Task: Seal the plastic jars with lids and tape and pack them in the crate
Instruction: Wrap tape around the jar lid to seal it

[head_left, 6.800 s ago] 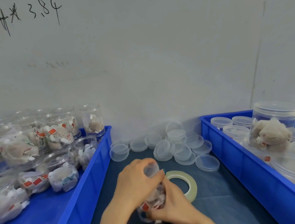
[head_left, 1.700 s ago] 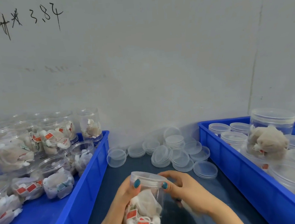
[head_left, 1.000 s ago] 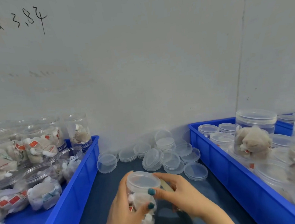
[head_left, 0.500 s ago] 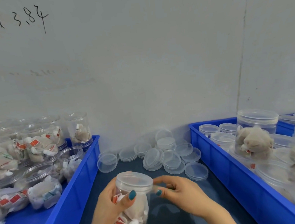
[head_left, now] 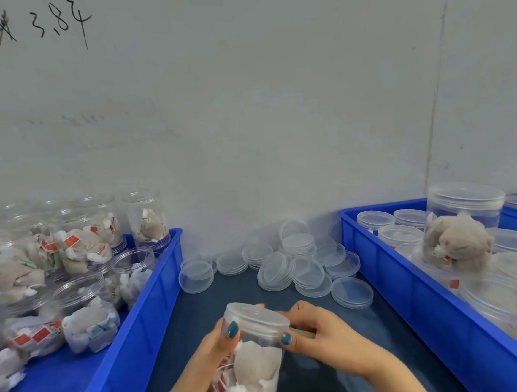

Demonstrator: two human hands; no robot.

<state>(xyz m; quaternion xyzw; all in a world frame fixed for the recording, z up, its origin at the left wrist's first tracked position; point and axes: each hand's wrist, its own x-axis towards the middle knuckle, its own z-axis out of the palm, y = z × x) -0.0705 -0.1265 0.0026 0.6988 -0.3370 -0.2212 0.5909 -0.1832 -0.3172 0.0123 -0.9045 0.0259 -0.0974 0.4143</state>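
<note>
Jar point(head_left: 255, 369) is in the air over the table point(head_left: 198, 318), between the two blue crates, tilted with its top away from the person. Lid point(head_left: 255, 315) is on it and looks seated.

Left hand point(head_left: 213, 351): grip wrapped round the jar just under the lid, thumb on the near wall.
Right hand point(head_left: 327, 335): thumb pressed on the lid skirt, grip pinching a beige bit of tape point(head_left: 303, 334) beside the seam. The roll itself is hidden, can't tell where it is.

My read: taping step, tape starting on the lid/jar seam. Packing not yet done for this one.

Handling:
- Light. Fill is soft tea bags, nothing fragile.
- Thin clear wall, likely flexes if squeezed mid-body. The neck under the lid should be stiffest, so hold there.
- Smooth plastic, probably slippery. Wrap the hand round it, don't fingertip it.
- Keep the fingers off the seam band, tape needs that strip clear.
- Turn the jar with the left hand and keep the tape taut with the right, otherwise it wrinkles.

Context: left crate point(head_left: 154, 297) holds open jars point(head_left: 83, 305). Right crate point(head_left: 390, 281) holds lidded jars point(head_left: 465, 207), so that's the likely drop point. Loose lids point(head_left: 291, 270) are piled at the back of the table by the wall.
</note>
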